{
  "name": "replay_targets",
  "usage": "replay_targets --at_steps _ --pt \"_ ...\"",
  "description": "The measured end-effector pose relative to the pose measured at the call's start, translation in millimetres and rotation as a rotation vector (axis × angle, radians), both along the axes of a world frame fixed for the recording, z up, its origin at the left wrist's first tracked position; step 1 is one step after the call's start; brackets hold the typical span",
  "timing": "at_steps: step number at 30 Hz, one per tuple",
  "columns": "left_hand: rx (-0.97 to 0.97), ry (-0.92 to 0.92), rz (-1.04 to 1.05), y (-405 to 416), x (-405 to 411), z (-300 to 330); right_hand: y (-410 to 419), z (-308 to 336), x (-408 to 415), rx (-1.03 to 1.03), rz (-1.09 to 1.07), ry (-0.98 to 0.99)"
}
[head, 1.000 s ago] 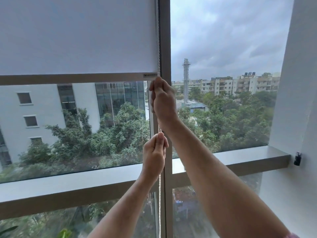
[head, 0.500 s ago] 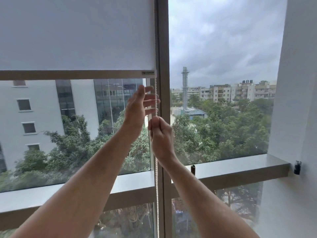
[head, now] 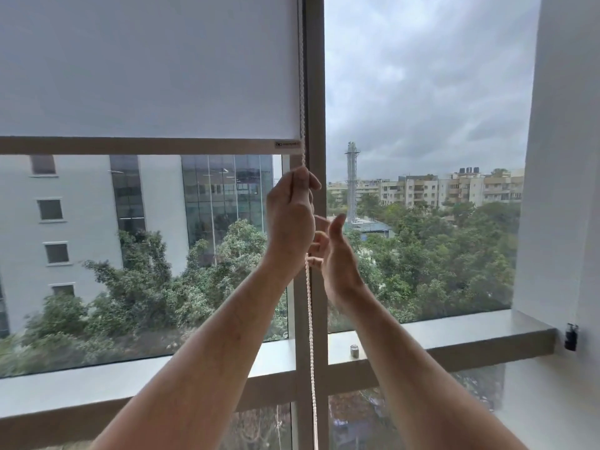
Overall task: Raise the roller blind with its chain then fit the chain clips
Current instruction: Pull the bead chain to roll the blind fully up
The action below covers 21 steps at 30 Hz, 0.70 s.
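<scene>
A white roller blind (head: 149,66) covers the upper part of the left window pane; its bottom bar (head: 139,145) hangs about a third of the way down. The white bead chain (head: 310,336) runs down beside the window's centre post (head: 315,92). My left hand (head: 290,219) is shut on the chain just below the bottom bar. My right hand (head: 337,258) is right of it and slightly lower, fingers spread, close to the chain without gripping it.
A grey window ledge (head: 454,332) crosses below the glass, with a small metal cylinder (head: 354,351) standing on it near the post. A small black clip fitting (head: 571,336) sits on the white wall (head: 565,190) at the right.
My left hand rose, then closed on the chain under the bottom bar. My right hand, which gripped the chain, came down and let go, and now stands open.
</scene>
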<state>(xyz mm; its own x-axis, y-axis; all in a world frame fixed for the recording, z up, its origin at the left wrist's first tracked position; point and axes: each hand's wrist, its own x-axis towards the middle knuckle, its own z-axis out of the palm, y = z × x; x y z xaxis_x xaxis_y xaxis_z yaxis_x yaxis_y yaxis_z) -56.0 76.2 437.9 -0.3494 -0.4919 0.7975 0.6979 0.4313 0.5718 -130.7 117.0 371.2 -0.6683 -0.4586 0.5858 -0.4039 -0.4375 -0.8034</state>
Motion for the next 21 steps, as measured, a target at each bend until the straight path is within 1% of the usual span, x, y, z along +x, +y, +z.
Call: replay_targets --at_steps 3,5,10,11,15,17,19,21 --pt "0.038 -0.031 -0.05 -0.1 1.9 -19.0 7.0 41.9 1.0 -0.017 -0.013 -0.006" --pt "0.036 -0.01 -0.055 -3.7 -1.5 -31.5 8.4 71.7 7.1 -0.041 -0.026 0.018" --pt "0.036 -0.015 -0.035 -5.3 -7.5 -45.1 -0.6 129.8 27.9 -0.122 0.09 -0.033" --pt "0.035 -0.014 -0.037 -5.0 -6.6 -45.1 -2.2 136.8 32.6 -0.138 0.082 -0.041" --pt "0.032 -0.005 -0.059 -6.7 -2.4 -44.6 -10.3 136.0 40.5 -0.267 -0.01 -0.043" --pt "0.022 -0.006 -0.048 -8.0 -1.3 -46.7 -14.1 131.4 40.0 -0.235 -0.05 0.038" --pt "0.028 -0.01 -0.043 -8.5 1.3 -48.8 -13.0 136.0 42.8 -0.195 0.006 0.054" --pt "0.027 -0.016 -0.044 -9.1 3.5 -49.8 -6.4 145.8 50.6 -0.202 0.13 -0.013"
